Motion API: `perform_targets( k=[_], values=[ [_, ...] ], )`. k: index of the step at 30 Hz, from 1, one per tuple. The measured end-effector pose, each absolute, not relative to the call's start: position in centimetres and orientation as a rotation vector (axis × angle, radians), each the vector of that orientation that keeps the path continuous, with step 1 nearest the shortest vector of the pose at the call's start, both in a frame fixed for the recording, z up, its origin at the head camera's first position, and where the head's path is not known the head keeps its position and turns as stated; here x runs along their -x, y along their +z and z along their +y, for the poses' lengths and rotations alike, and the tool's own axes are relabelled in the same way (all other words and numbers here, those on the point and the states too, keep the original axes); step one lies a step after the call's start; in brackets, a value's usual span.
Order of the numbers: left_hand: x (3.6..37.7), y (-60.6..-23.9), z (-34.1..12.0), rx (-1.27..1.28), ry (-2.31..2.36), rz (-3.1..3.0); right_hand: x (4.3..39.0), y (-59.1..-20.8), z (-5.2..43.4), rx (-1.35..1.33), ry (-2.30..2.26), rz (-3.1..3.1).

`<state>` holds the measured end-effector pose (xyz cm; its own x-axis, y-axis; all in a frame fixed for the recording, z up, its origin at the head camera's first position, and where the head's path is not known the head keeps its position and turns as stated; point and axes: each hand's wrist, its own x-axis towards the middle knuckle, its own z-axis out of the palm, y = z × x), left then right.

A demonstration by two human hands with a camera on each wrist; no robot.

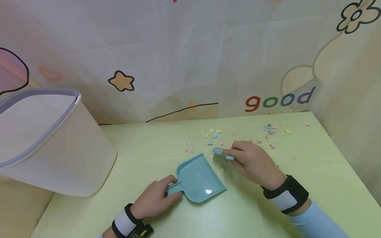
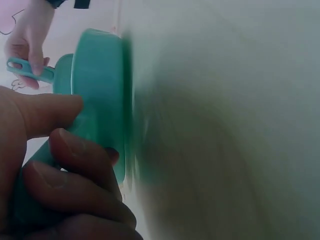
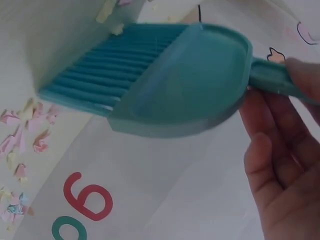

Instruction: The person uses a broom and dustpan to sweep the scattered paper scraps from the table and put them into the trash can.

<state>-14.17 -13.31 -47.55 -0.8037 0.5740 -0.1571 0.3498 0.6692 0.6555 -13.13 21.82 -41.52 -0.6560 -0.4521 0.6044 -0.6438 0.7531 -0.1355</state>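
Nearest the camera, the left hand (image 1: 154,200) has its fingers curled round the short handle of a teal plastic dustpan (image 1: 200,178), which lies flat on the pale green table (image 1: 312,172). Just beyond its lip, the right hand (image 1: 253,160) pinches the thin handle of a small teal brush (image 3: 150,80), bristles toward the surface. Both tools look light and stiff, probably a little slick, so the handles seem the best places to hold. Farther off, pastel paper scraps (image 1: 214,135) lie scattered; they would likely flutter easily. At far left stands a white waste bin (image 1: 44,142).
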Motion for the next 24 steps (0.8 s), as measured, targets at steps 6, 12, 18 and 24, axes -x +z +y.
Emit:
perform_targets(
  k=[6,12,18,24],
  values=[
    [14.0,-47.6,-13.2,-0.741,0.850,2.629,13.0,-40.0,23.1,-0.877,0.660,-2.412],
    [13.9,-47.3,-13.1,-0.750,0.820,2.680,13.6,-39.6,23.7,-0.796,0.822,-2.284],
    [13.8,-47.0,-13.1,-0.745,0.781,2.719,14.7,-41.8,23.2,-0.720,0.722,-2.247],
    [13.8,-46.6,-13.2,-0.743,0.788,2.710,15.0,-43.1,23.0,-0.772,0.628,-2.312]
  ],
)
